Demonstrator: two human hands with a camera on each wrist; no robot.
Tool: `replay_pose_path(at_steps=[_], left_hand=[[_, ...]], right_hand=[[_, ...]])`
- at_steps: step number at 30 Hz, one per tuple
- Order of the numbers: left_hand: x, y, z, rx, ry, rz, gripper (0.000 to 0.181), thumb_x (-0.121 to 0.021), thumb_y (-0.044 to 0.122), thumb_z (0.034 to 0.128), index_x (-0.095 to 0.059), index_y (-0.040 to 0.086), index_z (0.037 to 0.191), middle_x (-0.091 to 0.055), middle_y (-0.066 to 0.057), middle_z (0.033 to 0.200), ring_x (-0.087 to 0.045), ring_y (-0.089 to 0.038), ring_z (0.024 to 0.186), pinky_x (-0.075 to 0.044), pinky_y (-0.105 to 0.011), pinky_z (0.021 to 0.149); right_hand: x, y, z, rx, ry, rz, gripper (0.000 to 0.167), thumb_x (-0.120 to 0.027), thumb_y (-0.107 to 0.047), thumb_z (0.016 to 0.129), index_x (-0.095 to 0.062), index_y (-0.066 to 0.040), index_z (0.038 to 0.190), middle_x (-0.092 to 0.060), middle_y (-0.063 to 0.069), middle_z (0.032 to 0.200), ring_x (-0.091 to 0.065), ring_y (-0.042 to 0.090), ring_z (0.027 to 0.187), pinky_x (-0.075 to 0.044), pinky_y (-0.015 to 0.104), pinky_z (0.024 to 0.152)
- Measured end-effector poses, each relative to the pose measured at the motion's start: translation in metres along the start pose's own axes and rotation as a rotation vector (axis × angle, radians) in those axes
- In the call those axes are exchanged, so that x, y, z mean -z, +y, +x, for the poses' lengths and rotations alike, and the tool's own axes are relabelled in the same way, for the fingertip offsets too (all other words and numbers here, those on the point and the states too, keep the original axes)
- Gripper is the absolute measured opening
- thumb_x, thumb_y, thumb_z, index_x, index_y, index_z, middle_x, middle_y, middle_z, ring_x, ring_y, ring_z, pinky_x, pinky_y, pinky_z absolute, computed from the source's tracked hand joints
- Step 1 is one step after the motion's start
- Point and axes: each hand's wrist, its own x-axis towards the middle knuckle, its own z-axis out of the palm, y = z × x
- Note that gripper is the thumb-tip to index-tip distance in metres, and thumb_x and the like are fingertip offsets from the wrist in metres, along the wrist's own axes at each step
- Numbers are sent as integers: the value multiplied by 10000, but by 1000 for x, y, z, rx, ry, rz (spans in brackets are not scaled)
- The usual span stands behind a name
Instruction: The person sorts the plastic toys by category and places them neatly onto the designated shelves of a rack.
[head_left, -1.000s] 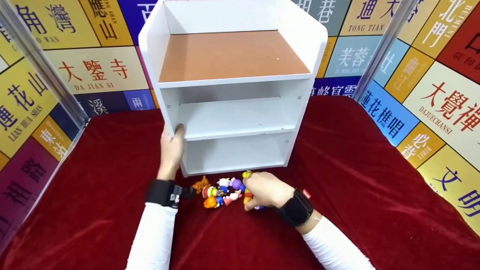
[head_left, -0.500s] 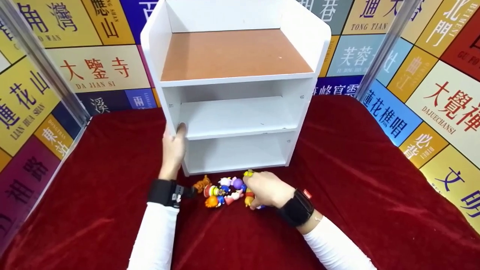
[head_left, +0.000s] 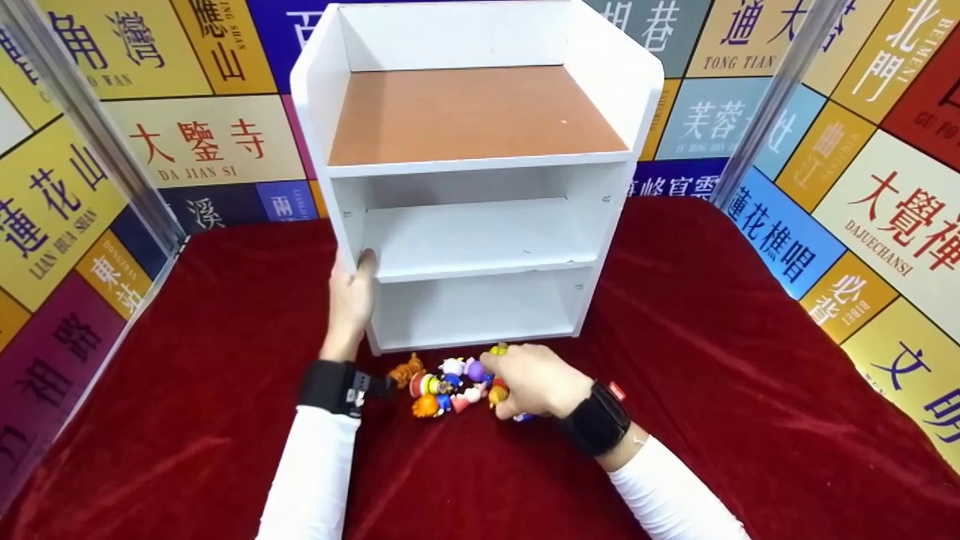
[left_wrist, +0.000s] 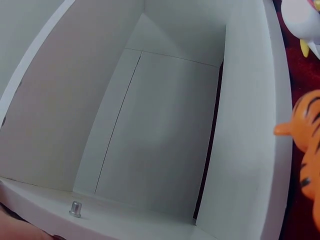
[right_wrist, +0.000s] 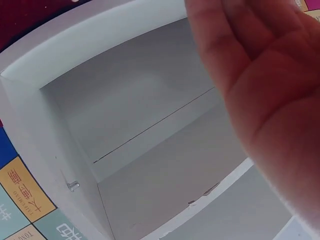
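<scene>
My left hand (head_left: 351, 304) grips the left side panel of a white shelf unit (head_left: 480, 307), thumb on the inner side. Below it, several small toy figures lie bunched on red cloth along the shelf's front edge. A striped tiger figure (head_left: 406, 370) is at the left of the bunch, an orange-topped figure (head_left: 425, 406) in front, and a purple figure (head_left: 475, 370) at the back. Over the bunch's right end lies my right hand (head_left: 540, 379), its fingers touching the figures beside a red-and-yellow figure (head_left: 497, 392). In the right wrist view its fingers look extended; their tips are out of frame.
The unit has a brown top board (head_left: 480, 112) with raised white sides and two compartments below. Small metal pegs (left_wrist: 75, 209) stick out inside its side panels. Red cloth (head_left: 225, 420) covers the surface, and printed sign panels (head_left: 202, 142) stand behind and at both sides.
The view has shifted slightly. The fingers of my right hand have moved a little over the purple figure. My left hand keeps its grip on the shelf unit.
</scene>
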Motion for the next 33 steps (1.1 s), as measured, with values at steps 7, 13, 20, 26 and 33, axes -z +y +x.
replay_pose_path(at_steps=[7, 13, 20, 26, 33], left_hand=[[1, 2, 2, 1, -9, 5, 640, -446, 195, 1023, -207, 77, 1605, -283, -161, 1644, -280, -311, 1523, -219, -452, 1271], [1, 4, 1, 6, -22, 16, 649, -445, 229, 1030, -190, 91, 1611, -268, -158, 1649, -270, -305, 1527, -210, -452, 1272], [4, 4, -1, -2, -20, 49, 627, -444, 238, 1033, -227, 108, 1606, -303, -145, 1640, -294, -299, 1518, -225, -453, 1268], [3, 3, -1, -12, -36, 42, 634, -445, 238, 1035, -208, 130, 1612, -300, -149, 1641, -300, -325, 1514, -229, -509, 1258], [2, 2, 0, -19, -26, 46, 640, -449, 223, 1029, -207, 108, 1610, -304, -169, 1635, -319, -342, 1504, -250, -493, 1254]], right_hand=[[8, 5, 2, 57, 101, 24, 146, -708, -298, 732, -614, -188, 714, -397, -108, 619, -410, 109, 584, -323, 276, 530], [16, 9, 4, 65, 127, 136, 132, -678, -274, 766, -609, -173, 719, -315, -123, 595, -331, 74, 559, -240, 229, 515], [37, 15, 7, 39, 134, 230, 122, -640, -233, 802, -578, -170, 718, -349, -124, 579, -306, 33, 514, -267, 194, 483], [51, 31, 13, 36, 178, 265, 79, -590, -212, 827, -616, -168, 768, -485, -102, 632, -433, 55, 562, -389, 213, 558], [47, 53, 18, -16, 184, 406, 170, -544, -176, 877, -695, -106, 911, -589, -38, 714, -530, 72, 625, -462, 228, 613]])
